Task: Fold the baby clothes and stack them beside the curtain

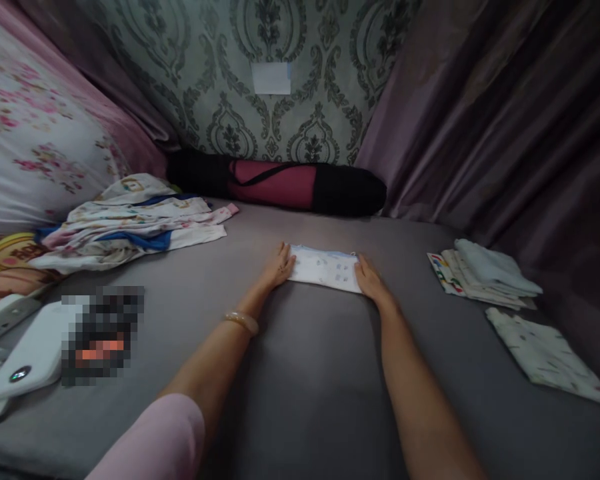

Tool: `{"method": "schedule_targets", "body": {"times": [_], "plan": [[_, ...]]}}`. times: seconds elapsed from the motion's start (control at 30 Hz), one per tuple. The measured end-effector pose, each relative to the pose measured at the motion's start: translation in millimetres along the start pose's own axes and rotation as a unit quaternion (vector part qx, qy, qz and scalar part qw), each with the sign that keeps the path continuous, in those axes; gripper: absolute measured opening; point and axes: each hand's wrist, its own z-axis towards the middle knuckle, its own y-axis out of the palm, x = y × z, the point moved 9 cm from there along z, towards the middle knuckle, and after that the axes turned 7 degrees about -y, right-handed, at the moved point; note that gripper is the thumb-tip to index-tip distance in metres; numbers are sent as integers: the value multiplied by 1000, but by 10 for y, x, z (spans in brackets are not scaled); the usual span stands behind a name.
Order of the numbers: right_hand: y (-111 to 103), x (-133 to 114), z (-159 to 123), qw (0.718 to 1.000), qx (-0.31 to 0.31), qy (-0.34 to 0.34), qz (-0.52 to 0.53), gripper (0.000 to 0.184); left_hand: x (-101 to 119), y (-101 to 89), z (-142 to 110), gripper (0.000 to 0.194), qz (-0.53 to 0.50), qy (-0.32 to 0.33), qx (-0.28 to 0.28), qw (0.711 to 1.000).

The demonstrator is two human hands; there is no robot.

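Observation:
A folded white garment (324, 269) with small pale prints and a light blue edge lies flat on the grey bed sheet in front of me. My left hand (279, 267) rests against its left end, fingers stretched forward and thumb side on the cloth. At the opposite end my right hand (371, 279) touches the right edge, its fingers extended as well. A pale bangle (241, 323) circles my left wrist.
Rumpled clothes (140, 223) lie at the left, near a white power bank (35, 353) and a power strip (7, 317). Folded clothes (497, 270) are stacked at the right, beside another folded piece (550, 353). A black and red long bag (280, 183) lies along the wall.

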Motion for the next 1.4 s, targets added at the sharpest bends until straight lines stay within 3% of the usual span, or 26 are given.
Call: {"method": "schedule_targets", "body": {"times": [0.17, 0.33, 0.47, 0.53, 0.77, 1.0, 1.13, 1.23, 1.4], "plan": [[-161, 145, 80, 994, 10, 85, 65, 56, -217, -220, -125, 50, -76, -37, 50, 995], [-305, -150, 113, 998, 30, 52, 16, 55, -188, -282, -209, 52, -45, -30, 59, 997], [-144, -584, -1, 994, -8, -58, -90, 59, -55, -271, -248, 51, 17, 30, 63, 997], [-34, -662, -72, 989, -23, -78, -123, 61, -43, -253, -253, 50, 44, 38, 58, 997], [216, -547, -161, 982, -73, -80, -154, 64, -46, -250, -247, 41, 67, 41, 66, 995], [123, -607, -69, 985, -104, -36, -131, 60, -52, -242, -239, 41, 78, 39, 78, 993], [27, -887, 70, 991, -61, -33, -115, 60, -23, -251, -262, 45, 82, 45, 72, 993], [101, -1078, 84, 991, -26, -58, -121, 57, -11, -250, -267, 47, 72, 47, 65, 994], [338, -1043, -17, 989, -36, -53, -134, 54, -37, -236, -240, 48, 69, 42, 72, 994]]}}
